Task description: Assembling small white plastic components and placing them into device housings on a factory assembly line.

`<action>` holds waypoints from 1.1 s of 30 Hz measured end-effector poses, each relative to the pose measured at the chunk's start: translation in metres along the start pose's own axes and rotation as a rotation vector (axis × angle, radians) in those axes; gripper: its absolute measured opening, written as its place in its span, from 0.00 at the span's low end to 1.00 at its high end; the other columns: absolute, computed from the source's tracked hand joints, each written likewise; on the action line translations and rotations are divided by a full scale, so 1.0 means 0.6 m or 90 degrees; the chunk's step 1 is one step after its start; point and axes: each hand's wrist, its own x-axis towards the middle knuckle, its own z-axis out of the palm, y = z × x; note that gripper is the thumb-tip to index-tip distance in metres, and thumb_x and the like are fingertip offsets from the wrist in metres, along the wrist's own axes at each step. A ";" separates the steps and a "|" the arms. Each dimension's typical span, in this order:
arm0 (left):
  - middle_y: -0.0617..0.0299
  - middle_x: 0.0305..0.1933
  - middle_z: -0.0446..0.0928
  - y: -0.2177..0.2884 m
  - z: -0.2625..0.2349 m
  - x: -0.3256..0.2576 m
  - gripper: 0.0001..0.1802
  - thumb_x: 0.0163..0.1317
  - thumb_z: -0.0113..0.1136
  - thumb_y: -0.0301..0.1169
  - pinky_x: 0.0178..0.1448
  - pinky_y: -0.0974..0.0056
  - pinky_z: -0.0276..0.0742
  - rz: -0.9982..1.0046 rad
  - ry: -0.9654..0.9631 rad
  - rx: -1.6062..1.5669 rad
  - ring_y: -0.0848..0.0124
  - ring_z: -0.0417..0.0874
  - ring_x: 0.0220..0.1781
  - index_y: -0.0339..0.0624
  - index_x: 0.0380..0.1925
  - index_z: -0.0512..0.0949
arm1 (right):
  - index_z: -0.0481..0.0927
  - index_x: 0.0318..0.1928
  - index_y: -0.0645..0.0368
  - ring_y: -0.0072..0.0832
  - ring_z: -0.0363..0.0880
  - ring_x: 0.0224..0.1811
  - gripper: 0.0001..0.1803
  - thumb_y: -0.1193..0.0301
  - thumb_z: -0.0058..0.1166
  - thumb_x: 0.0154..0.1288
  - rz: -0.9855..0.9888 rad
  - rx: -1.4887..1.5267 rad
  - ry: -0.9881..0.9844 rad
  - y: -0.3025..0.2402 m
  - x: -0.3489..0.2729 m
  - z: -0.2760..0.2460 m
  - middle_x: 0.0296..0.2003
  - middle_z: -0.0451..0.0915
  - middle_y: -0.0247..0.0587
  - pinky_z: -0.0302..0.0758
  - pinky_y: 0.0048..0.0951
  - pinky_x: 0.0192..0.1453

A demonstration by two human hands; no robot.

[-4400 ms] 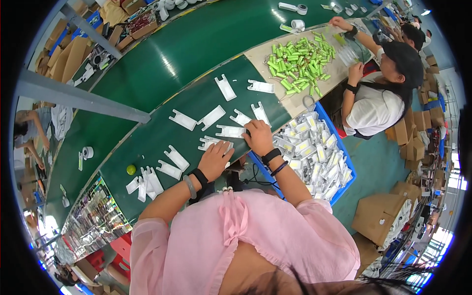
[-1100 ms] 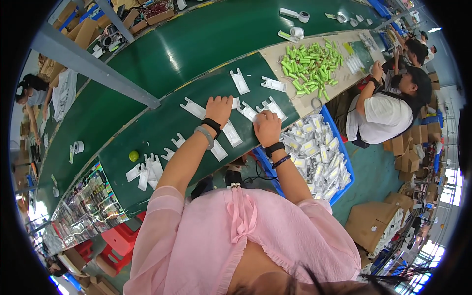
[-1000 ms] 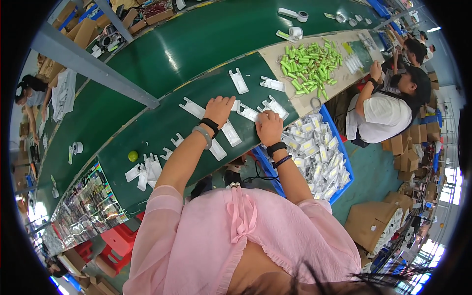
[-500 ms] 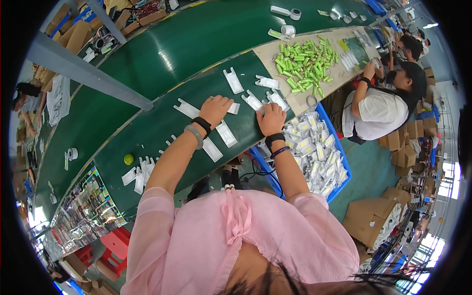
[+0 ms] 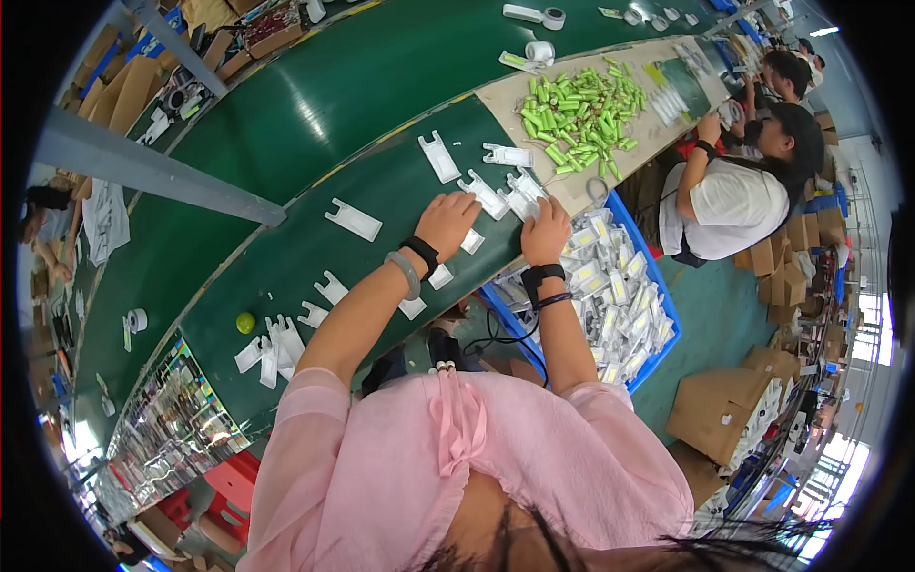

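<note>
My left hand is palm down over the green work surface, its fingers curled together and its tips against the near end of a white plastic housing. Close on its right, my right hand has bent fingers gripping the near end of another white housing; its fingertips are partly hidden. Just beyond lie a flat white housing and a sideways one. Partly covered by my left hand and arm are a white piece and another white piece near the table's front edge.
Green cylindrical cells are heaped on a beige board. A blue bin of white light casings stands below right. Left lie a lone housing, a cluster of housings and a green ball. A co-worker sits at right.
Both my hands have moved to the right, the left one off the pieces it covered. A long housing at left now shows fully, and the view has shifted slightly.
</note>
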 end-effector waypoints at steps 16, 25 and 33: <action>0.54 0.59 0.74 -0.001 -0.008 0.014 0.25 0.52 0.51 0.17 0.67 0.51 0.67 -0.101 -0.012 -0.103 0.53 0.74 0.61 0.42 0.53 0.76 | 0.78 0.49 0.56 0.47 0.76 0.49 0.17 0.75 0.54 0.57 -0.014 0.157 -0.002 0.041 0.035 -0.022 0.47 0.79 0.46 0.73 0.46 0.51; 0.51 0.56 0.75 0.005 -0.073 -0.064 0.26 0.47 0.50 0.16 0.64 0.52 0.69 -0.183 0.042 -0.238 0.49 0.74 0.58 0.38 0.51 0.75 | 0.82 0.42 0.49 0.44 0.77 0.49 0.14 0.77 0.56 0.55 -0.111 0.004 -0.033 0.165 0.195 0.027 0.44 0.80 0.41 0.75 0.43 0.51; 0.49 0.59 0.73 0.044 -0.097 -0.193 0.27 0.50 0.50 0.16 0.68 0.53 0.66 -0.292 0.053 -0.248 0.49 0.70 0.62 0.39 0.54 0.74 | 0.85 0.35 0.47 0.39 0.77 0.49 0.08 0.65 0.65 0.52 -0.125 -0.101 -0.156 0.144 0.209 0.001 0.42 0.79 0.35 0.74 0.42 0.49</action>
